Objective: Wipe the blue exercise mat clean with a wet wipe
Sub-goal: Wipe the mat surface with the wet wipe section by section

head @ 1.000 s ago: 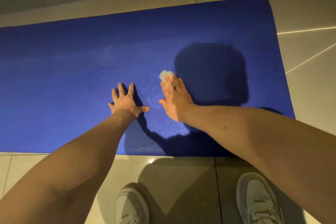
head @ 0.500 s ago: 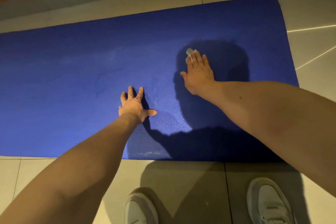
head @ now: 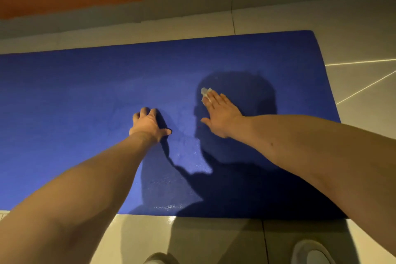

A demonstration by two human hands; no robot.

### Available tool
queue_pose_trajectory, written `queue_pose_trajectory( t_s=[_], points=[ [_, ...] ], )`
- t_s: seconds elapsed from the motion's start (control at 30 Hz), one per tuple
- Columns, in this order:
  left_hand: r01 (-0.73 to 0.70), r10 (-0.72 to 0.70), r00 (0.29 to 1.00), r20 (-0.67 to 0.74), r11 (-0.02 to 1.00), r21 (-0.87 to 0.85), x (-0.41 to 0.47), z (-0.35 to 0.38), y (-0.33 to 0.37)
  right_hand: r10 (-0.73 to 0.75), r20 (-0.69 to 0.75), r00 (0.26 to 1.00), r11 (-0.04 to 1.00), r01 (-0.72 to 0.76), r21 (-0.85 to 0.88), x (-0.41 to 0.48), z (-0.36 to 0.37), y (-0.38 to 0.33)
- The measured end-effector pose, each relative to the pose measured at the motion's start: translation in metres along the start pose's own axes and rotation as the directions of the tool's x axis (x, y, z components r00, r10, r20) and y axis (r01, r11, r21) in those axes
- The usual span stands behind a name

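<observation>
My right hand (head: pixel 220 113) lies flat with straight fingers, pressing the wet wipe (head: pixel 205 91) onto the blue exercise mat (head: pixel 64 113) near its middle — for even pressure, I'd say. Just beside it my left hand (head: pixel 147 123) holds nothing and braces on the mat to steady it.

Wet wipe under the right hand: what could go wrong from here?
1. The wet wipe is bunched and pokes out past the fingertips of the right hand. It is pinned only by flat fingers, with no grip, so it could slip free mid-stroke.
2. The left hand braces on the blue mat near a glinting, seemingly damp patch. It might skid, or the mat might creep on the glossy floor tiles.
</observation>
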State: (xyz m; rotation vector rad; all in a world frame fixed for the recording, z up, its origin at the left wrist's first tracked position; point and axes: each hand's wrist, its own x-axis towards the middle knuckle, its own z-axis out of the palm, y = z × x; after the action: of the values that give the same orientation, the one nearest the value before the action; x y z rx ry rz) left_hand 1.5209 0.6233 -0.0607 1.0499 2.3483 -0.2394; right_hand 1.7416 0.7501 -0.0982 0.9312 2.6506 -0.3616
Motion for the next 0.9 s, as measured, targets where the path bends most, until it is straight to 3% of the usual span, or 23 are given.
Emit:
queue_pose_trajectory(
  t_s=[0.1, 0.2, 0.3, 0.4, 0.47, 0.53, 0.6, 0.73, 0.83, 0.9],
  points=[
    [0.032, -0.032, 0.999, -0.010, 0.999, 0.004, 0.012, 0.004, -0.004, 0.158, 0.018, 0.987, 0.987, -0.159, 0.028, 0.011, -0.006, 0.008],
    [0.042, -0.042, 0.999, 0.005, 0.998, 0.041, 0.024, 0.004, -0.007, 0.219, -0.012, 0.976, 0.957, -0.213, 0.196, 0.016, 0.008, -0.027],
    [0.026, -0.027, 0.999, 0.023, 0.998, 0.057, 0.029, 0.004, -0.007, 0.034, -0.055, 0.998, 0.970, -0.019, 0.243, 0.011, 0.024, -0.065],
    [0.019, -0.021, 0.999, 0.037, 0.998, 0.057, 0.032, 0.006, -0.007, -0.209, -0.041, 0.977, 0.972, 0.212, 0.098, 0.014, 0.028, -0.059],
    [0.016, -0.018, 0.999, 0.035, 0.997, 0.072, 0.034, 0.003, -0.005, -0.280, -0.071, 0.957, 0.959, 0.282, 0.017, 0.021, 0.024, -0.039],
    [0.004, -0.005, 1.000, -0.028, 1.000, -0.005, 0.039, 0.000, -0.003, -0.179, -0.099, 0.979, 0.982, 0.184, 0.041, 0.028, 0.014, -0.017],
    [-0.020, 0.012, 0.994, -0.110, 0.997, -0.070, 0.044, 0.000, 0.001, 0.025, -0.100, 0.995, 0.997, -0.017, 0.081, 0.039, 0.001, 0.004],
    [-0.023, 0.015, 0.991, -0.137, 0.998, -0.057, 0.054, -0.001, 0.014, 0.305, -0.040, 0.952, 0.946, -0.298, 0.125, 0.055, -0.018, 0.021],
    [0.047, -0.049, 0.997, -0.058, 0.998, -0.044, 0.058, -0.005, 0.020, 0.319, -0.062, 0.946, 0.929, -0.299, 0.216, 0.060, -0.011, -0.001],
    [0.067, -0.067, 0.998, -0.017, 0.998, -0.022, 0.059, -0.007, 0.022, 0.200, -0.135, 0.970, 0.950, -0.159, 0.269, 0.060, 0.002, -0.022]
  ],
)
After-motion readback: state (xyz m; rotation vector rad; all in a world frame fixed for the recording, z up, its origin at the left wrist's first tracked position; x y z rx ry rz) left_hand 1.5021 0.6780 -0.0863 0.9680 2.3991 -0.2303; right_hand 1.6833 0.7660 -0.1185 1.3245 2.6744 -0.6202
